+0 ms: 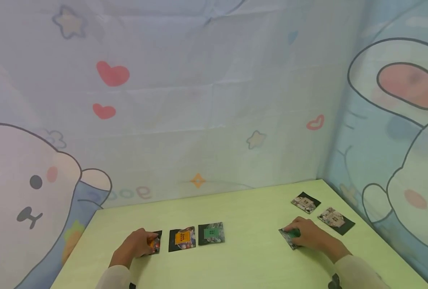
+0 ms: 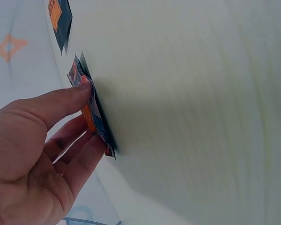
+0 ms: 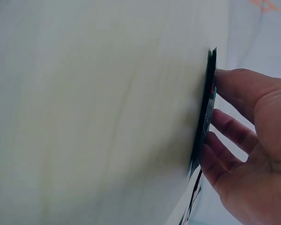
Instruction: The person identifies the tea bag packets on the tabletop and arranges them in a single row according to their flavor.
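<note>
At the left of the table, my left hand (image 1: 136,243) grips a small flat black sachet with an orange-red print (image 1: 157,244). The left wrist view shows the thumb at one end of this sachet (image 2: 97,115) and fingertips at the other, close to the tabletop. Farther right, my right hand (image 1: 310,233) holds a dark sachet with a green label (image 1: 289,239). In the right wrist view that sachet (image 3: 207,108) appears nearly edge-on between thumb and fingers, and whether it touches the table I cannot tell. The hand covers part of its face.
Beside the left hand lie an orange-labelled sachet (image 1: 182,239) and a green-labelled sachet (image 1: 211,233), side by side. Two beige-labelled sachets (image 1: 305,202) lie near the right back corner of the pale green table (image 1: 251,224). Cartoon-printed cloth (image 1: 214,120) hangs behind and at both sides.
</note>
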Demonstrator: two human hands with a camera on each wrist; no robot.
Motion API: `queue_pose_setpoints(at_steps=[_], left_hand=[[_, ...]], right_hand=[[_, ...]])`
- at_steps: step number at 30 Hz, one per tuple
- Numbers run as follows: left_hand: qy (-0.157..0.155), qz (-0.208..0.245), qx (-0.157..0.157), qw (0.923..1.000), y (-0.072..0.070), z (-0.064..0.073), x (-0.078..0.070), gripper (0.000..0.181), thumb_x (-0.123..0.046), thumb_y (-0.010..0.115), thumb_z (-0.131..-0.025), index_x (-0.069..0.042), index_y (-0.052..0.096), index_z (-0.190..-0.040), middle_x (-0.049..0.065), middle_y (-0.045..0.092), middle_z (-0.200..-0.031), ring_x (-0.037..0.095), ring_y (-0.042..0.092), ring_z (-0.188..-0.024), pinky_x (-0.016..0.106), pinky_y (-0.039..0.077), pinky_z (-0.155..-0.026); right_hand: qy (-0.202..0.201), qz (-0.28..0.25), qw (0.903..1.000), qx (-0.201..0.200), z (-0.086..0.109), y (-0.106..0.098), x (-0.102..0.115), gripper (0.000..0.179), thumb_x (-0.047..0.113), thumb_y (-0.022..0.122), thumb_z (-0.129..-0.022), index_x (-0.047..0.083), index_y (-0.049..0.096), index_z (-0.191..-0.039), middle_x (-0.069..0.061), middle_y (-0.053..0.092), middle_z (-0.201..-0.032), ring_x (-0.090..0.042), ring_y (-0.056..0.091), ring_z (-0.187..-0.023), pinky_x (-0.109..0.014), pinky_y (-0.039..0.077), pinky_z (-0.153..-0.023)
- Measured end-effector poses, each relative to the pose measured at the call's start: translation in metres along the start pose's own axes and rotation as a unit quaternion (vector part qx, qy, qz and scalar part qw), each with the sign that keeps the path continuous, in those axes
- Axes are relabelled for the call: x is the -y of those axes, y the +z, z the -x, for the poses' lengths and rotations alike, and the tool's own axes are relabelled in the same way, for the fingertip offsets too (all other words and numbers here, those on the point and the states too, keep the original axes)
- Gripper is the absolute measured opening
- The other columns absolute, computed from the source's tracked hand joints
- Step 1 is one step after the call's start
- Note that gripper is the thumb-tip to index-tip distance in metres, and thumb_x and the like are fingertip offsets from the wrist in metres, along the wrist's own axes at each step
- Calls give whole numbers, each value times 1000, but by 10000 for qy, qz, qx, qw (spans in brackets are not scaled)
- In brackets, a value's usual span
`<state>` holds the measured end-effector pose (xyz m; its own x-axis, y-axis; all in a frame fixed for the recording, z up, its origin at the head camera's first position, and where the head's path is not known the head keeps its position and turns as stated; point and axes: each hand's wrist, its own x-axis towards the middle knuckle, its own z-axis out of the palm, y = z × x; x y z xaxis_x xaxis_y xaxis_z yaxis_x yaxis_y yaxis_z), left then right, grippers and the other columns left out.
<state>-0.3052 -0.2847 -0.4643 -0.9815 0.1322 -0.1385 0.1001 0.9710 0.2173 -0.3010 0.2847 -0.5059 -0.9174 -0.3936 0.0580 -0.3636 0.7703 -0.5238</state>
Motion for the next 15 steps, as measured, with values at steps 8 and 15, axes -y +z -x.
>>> queue_pose_setpoints(at_steps=[8, 15], left_hand=[[-109, 126, 41, 9999, 2, -3, 0, 53, -16, 85, -82, -13, 70, -132, 15, 63, -107, 35, 64, -100, 57, 52, -97], [-70, 128, 19, 9999, 0, -2, 1, 52, -14, 84, -81, -13, 70, -132, 17, 63, -108, 34, 64, -100, 57, 52, -97]], right_hand=[[470, -74, 9988, -124, -19, 11, 27, 32, 13, 79, -86, 13, 77, -118, -4, 63, -113, -22, 57, -102, -46, 51, -90], [721, 101, 9970, -251, -32, 22, 43, 31, 12, 78, -86, 14, 77, -117, -5, 62, -114, -23, 54, -101, -46, 49, -89]])
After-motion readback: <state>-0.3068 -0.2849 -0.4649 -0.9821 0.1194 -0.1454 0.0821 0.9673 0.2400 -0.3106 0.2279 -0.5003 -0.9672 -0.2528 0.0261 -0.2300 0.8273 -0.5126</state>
